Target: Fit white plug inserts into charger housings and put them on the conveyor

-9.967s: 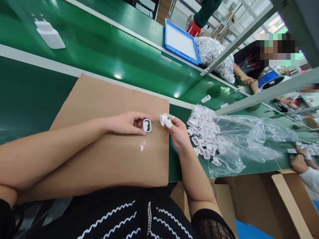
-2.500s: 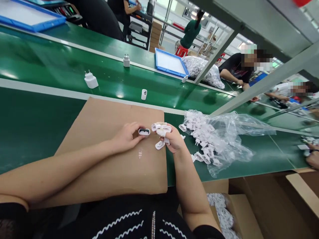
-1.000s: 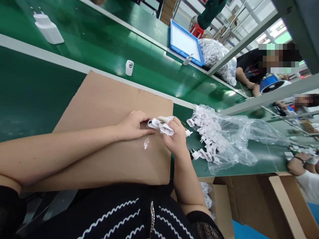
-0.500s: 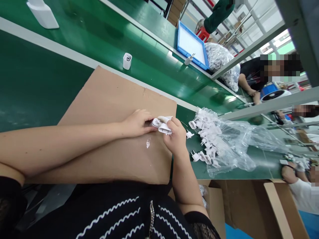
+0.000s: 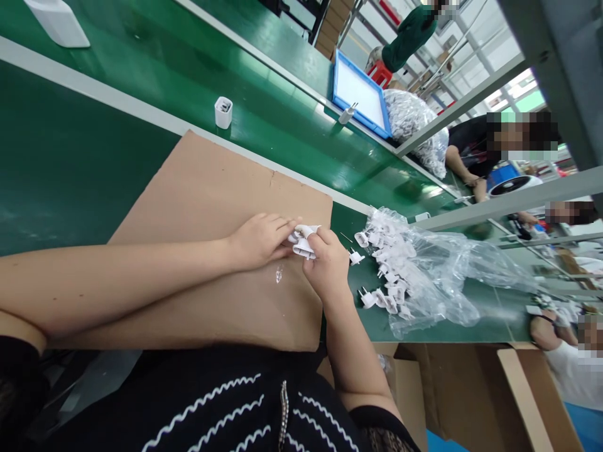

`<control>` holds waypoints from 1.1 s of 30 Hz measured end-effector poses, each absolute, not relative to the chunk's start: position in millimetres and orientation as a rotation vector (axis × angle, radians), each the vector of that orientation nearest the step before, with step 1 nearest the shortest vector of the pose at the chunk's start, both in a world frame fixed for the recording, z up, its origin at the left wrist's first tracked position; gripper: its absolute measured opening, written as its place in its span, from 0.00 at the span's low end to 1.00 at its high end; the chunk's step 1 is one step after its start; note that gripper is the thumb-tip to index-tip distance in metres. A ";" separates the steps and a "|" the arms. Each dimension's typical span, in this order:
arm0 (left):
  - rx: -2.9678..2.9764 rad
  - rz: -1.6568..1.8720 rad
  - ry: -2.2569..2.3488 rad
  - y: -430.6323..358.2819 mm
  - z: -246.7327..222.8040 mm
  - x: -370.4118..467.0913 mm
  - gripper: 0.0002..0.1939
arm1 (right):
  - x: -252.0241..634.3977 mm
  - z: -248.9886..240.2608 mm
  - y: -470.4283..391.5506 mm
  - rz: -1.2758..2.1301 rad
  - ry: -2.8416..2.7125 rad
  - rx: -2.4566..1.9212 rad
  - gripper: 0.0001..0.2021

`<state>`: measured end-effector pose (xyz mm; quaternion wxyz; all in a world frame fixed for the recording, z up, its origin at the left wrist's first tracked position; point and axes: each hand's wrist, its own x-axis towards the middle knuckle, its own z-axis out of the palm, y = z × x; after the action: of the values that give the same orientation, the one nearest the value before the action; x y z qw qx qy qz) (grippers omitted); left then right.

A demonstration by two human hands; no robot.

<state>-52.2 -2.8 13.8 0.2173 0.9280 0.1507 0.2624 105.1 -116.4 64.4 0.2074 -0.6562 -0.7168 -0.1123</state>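
In my right hand (image 5: 328, 260) is a white plug housing (image 5: 304, 250), its open end towards me. My right fingers are closed round it, and a white cover seems to wrap one fingertip. My left hand (image 5: 264, 240) reaches in from the left, its fingertips closed against the housing's far side. Those fingers partly hide another white part there, so I cannot tell its shape. Both hands are above a brown cardboard sheet (image 5: 226, 188). Just right of my right hand lie loose white plug parts (image 5: 393, 254) with metal pins, spilling from a clear plastic bag (image 5: 456, 270).
Beyond the cardboard runs a green conveyor belt (image 5: 155, 75), carrying a white charger (image 5: 223, 113) and a pinned plug (image 5: 347, 113). A blue-rimmed tray (image 5: 334, 81) stands farther back. Grey metal posts cross at right. An open carton (image 5: 461, 389) is lower right. Other people sit at right.
My left fingers have moved up and over the white part, covering more of it. The housing has turned slightly in my right hand. The chargers on the belt have shifted left.
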 end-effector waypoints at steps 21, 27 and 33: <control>2.242 0.643 1.112 106.0 47.7 -17.8 0.15 | 111.8 72.7 -130.3 1.194 -0.934 -1.426 0.21; 2.223 0.611 1.441 166.8 56.2 -2.3 0.17 | 107.7 76.1 -127.4 1.564 -0.672 -1.203 0.30; 2.283 0.819 1.679 175.4 65.8 -39.2 0.34 | 110.1 76.1 -125.9 1.580 -0.558 -1.146 0.24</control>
<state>-39.2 175.4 65.8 0.0958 0.7704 0.5664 0.2764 110.1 -125.9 76.1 0.5275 -0.4797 -0.2333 0.6612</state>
